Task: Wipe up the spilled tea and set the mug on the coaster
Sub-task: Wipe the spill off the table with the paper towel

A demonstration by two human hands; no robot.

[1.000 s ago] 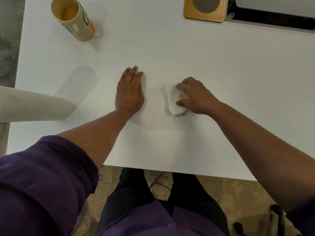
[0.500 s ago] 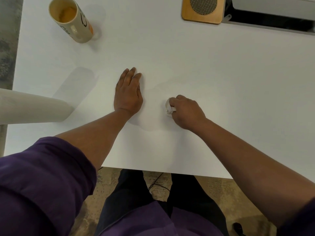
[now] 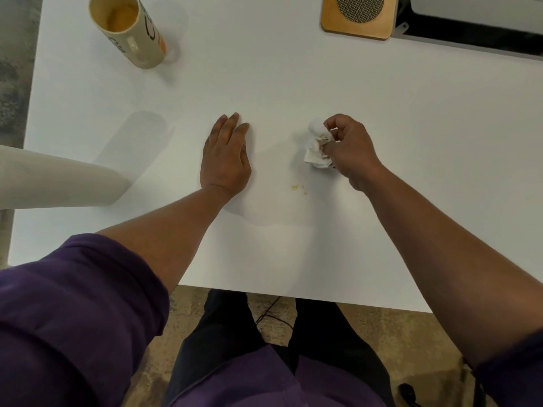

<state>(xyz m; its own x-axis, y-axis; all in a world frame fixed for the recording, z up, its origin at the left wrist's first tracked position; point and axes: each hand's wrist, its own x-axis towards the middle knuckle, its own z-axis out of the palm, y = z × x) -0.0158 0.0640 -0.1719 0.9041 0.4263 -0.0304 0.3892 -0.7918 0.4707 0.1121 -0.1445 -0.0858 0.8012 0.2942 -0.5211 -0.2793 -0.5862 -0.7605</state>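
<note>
Right hand point(image 3: 349, 151) is up off the white tabletop point(image 3: 293, 83), fingers curled tight round a crumpled white paper tissue point(image 3: 316, 148) — yellowish-brown stains show on the wad where it pokes out past the thumb and knuckles. Just nearer the person than that tissue, a few small yellow specks of spilled tea point(image 3: 297, 188) sit on the table. To the tissue's left, the left hand point(image 3: 224, 160) lies flat, palm down, fingers straight and relaxed, gripping nothing.

Well off to the far left of the tissue stands the tall cream ceramic mug point(image 3: 133, 33) with dark lettering and an orange patch, upright on the bare table, a yellowish residue inside. The square wooden coaster with its round grey mesh centre point(image 3: 358, 16) is away beyond the tissue at the table's far edge — mug and coaster well apart. A pale cylindrical post point(image 3: 58, 180) cuts in at the left, nearer than the mug. Purple sleeves point(image 3: 73, 318) are pushed up both forearms.
</note>
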